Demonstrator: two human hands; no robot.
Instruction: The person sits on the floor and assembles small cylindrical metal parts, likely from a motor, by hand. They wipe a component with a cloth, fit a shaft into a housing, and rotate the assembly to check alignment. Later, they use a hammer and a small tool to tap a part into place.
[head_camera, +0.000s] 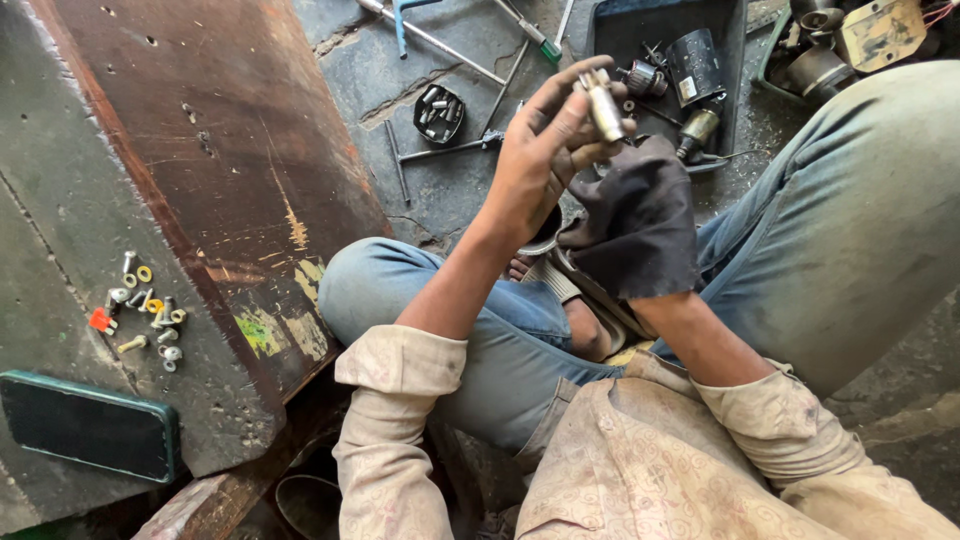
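Small cylindrical part (604, 105): bright metal, smooth, faintly glossy. Rag (637, 228): dark cloth, matt, grimy. Bench (215, 150): rusty brown plate, rough, scratched, paint-flecked, with a dull grey edge. Bolts and washers (148, 310): shiny metal, some yellow. Phone (88, 425): glossy black screen, green case. Floor (440, 70): cracked, rough grey concrete. Tray (640, 25): dark matt plastic.
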